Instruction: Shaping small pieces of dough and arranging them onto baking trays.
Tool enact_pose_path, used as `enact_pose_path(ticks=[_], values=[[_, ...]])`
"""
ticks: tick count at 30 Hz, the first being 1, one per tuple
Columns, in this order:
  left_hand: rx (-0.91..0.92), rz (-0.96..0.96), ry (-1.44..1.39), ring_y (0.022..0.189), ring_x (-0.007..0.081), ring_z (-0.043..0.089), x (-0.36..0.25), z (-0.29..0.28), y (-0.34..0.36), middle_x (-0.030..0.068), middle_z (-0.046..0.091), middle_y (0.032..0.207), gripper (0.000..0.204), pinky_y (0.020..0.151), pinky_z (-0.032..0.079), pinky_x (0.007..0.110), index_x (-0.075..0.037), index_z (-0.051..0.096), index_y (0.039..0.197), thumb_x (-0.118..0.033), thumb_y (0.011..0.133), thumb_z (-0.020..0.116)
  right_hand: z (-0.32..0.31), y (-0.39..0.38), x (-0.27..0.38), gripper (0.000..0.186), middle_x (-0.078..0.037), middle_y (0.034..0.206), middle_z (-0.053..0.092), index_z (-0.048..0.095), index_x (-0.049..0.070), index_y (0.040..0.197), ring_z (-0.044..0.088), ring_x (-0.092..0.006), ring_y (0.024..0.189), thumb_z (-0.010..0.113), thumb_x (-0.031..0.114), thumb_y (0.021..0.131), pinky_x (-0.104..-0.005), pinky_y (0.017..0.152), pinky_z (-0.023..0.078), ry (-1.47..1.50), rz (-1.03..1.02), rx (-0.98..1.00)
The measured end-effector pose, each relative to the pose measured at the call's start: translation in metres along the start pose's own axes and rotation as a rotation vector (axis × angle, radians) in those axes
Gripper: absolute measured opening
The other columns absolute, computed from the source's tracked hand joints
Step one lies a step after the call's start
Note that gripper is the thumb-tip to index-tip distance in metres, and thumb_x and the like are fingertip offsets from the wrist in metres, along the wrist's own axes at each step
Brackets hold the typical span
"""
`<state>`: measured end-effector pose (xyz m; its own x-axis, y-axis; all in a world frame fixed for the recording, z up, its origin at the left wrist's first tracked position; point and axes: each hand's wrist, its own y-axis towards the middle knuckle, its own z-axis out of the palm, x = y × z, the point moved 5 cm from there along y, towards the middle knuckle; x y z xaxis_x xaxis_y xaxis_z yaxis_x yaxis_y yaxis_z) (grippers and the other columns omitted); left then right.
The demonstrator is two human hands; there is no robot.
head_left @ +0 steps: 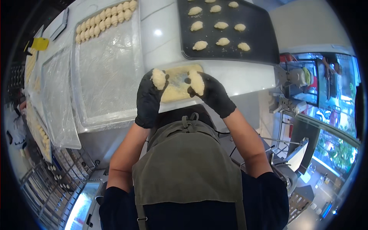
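Both my hands wear black gloves. My left hand (147, 100) is closed around a small croissant-shaped dough piece (158, 79), which has a pale, crumbly coating. A second coated dough croissant (196, 82) is gripped in my right hand (217, 96), tilted, with fingertips on its sides. Between and beneath the two hands lies a shallow tray (177, 81) of yellowish crumbs, its bottom partly bared in the middle. Beyond my right hand, a black baking tray (251, 36) carries several coated dough croissants in spaced rows.
At the left, a plastic-lined mesh tray (107, 65) has plain dough croissants (104, 21) packed along its far end. A plastic-covered tray (57, 92) overlaps the counter's left side. A yellow-handled tool (40, 43) lies far left. A rack (50, 188) stands lower left, and another person (16, 128) is at the left edge.
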<state>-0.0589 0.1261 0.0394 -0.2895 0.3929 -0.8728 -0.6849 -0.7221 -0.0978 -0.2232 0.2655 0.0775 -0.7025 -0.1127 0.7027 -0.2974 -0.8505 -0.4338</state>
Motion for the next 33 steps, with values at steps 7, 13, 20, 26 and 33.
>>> enact_pose_path(ticks=[7, 13, 20, 26, 33], values=[[0.07, -0.235, -0.123, 0.12, 0.0295, 0.059, 0.013, 0.03, 0.008, 0.0163, 0.058, 0.133, 0.04, 0.106, 0.047, 0.037, -0.003, 0.046, 0.141, -0.017, 0.103, 0.048, -0.009, -0.013, -0.002, 0.041, -0.02, 0.119, 0.068, 0.055, -0.005, 0.13, 0.068, -0.0256, 0.088, 0.062, 0.002, 0.09, -0.0335, 0.078, 0.056, 0.342, -0.023, -0.084], [0.01, -0.412, -0.067, 0.108, 0.0237, 0.062, 0.007, 0.025, 0.015, 0.0137, 0.061, 0.127, 0.047, 0.097, 0.048, 0.032, -0.004, 0.048, 0.14, -0.01, 0.095, 0.058, -0.013, -0.01, -0.02, 0.043, -0.019, 0.112, 0.067, 0.053, -0.008, 0.132, 0.068, -0.0269, 0.085, 0.055, 0.014, 0.096, -0.034, 0.076, 0.057, 0.052, -0.04, -0.178], [0.208, -0.093, 0.569, 0.098, 0.0186, 0.061, -0.02, 0.043, 0.031, 0.0115, 0.063, 0.118, 0.058, 0.089, 0.048, 0.029, -0.004, 0.049, 0.14, -0.001, 0.085, 0.064, -0.016, 0.001, -0.045, 0.042, -0.013, 0.092, 0.068, 0.059, -0.004, 0.126, 0.064, -0.0155, 0.072, 0.069, 0.009, 0.087, -0.0252, 0.058, 0.052, -0.295, 0.056, -0.149], [0.34, -0.028, 0.741, 0.097, 0.0192, 0.062, -0.025, 0.059, 0.073, 0.0108, 0.066, 0.112, 0.061, 0.088, 0.049, 0.029, -0.004, 0.049, 0.139, 0.004, 0.08, 0.065, -0.023, -0.028, 0.004, 0.037, -0.013, 0.1, 0.067, 0.061, -0.004, 0.122, 0.063, -0.0156, 0.084, 0.069, 0.005, 0.087, -0.0257, 0.071, 0.053, -0.289, 0.088, -0.115], [0.455, 0.346, 0.9, 0.095, 0.0256, 0.066, 0.002, 0.176, 0.178, 0.0138, 0.066, 0.115, 0.062, 0.084, 0.052, 0.034, -0.003, 0.048, 0.136, -0.001, 0.078, 0.068, -0.199, -0.064, 0.15, 0.047, -0.016, 0.097, 0.067, 0.055, -0.005, 0.132, 0.063, -0.0185, 0.079, 0.068, 0.003, 0.088, -0.0301, 0.074, 0.056, -0.44, 0.006, -0.292]])
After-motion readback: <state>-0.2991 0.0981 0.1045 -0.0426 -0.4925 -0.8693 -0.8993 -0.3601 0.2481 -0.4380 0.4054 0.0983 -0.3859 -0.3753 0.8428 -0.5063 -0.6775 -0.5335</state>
